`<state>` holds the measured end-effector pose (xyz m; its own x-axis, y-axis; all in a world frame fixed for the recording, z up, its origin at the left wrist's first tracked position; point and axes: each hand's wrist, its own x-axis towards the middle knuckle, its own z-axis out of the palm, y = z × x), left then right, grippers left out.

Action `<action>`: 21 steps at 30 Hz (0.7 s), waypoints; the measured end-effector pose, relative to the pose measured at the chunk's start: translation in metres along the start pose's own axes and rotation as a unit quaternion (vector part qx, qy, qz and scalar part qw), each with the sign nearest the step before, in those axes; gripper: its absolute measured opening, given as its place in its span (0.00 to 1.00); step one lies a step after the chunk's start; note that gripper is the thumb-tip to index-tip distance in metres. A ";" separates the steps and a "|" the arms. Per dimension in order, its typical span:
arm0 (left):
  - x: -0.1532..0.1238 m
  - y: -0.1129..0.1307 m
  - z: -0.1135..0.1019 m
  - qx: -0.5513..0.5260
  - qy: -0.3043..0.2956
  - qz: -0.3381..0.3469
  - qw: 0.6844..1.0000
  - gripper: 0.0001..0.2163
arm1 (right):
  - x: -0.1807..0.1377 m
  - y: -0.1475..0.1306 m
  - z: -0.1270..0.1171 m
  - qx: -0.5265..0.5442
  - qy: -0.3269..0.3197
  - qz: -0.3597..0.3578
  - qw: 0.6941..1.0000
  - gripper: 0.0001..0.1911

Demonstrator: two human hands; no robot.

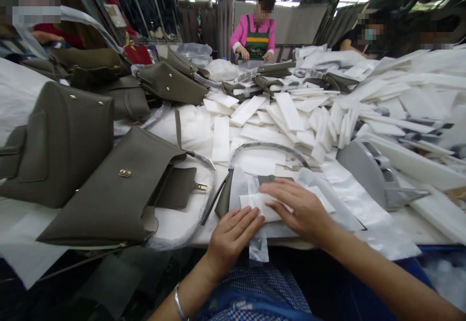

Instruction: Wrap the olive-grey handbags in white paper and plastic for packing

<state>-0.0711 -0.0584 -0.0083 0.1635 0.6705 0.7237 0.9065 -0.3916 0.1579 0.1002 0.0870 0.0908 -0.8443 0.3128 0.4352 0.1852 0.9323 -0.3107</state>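
A white foam sheet lies over a grey-brown handbag at the table's front edge. My left hand rests on the sheet's near left part, its fingers stretched out flat. My right hand spreads over the right part of the sheet, fingers extended and thumb apart. A clear plastic strip hangs from under the sheet over the edge. Behind, the bag's plastic-wrapped strap arches up. Most of this bag is hidden by the sheet, wrapping and my hands.
To the left lies an open grey-brown bag with a gold clasp; another bag stands behind it. A heap of white foam pieces covers the middle and right. A grey tape dispenser sits right. A person in pink sleeves stands opposite.
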 end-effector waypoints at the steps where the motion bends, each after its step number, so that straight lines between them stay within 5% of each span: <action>1: 0.000 0.000 0.000 0.002 0.001 0.001 1.000 0.18 | 0.009 0.012 0.002 -0.044 -0.028 0.040 0.998 0.15; 4: 0.001 0.000 0.000 0.005 0.010 0.004 1.000 0.18 | 0.031 0.041 0.015 -0.103 -0.162 0.104 0.976 0.17; 7: 0.000 0.000 0.002 0.005 0.015 0.008 1.000 0.18 | 0.048 0.054 0.030 -0.083 -0.241 0.093 0.963 0.16; 16: 0.006 0.000 -0.003 0.023 0.014 0.019 0.999 0.16 | 0.057 0.038 0.045 -0.051 -0.238 0.070 0.967 0.15; 21: 0.004 0.000 -0.001 0.026 0.010 0.022 0.999 0.16 | 0.060 0.055 0.038 0.042 -0.209 0.103 0.972 0.20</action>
<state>-0.0703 -0.0562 -0.0045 0.1958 0.6407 0.7424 0.9176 -0.3868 0.0918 0.0406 0.1504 0.0673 -0.9270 0.3746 -0.0186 0.3457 0.8341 -0.4299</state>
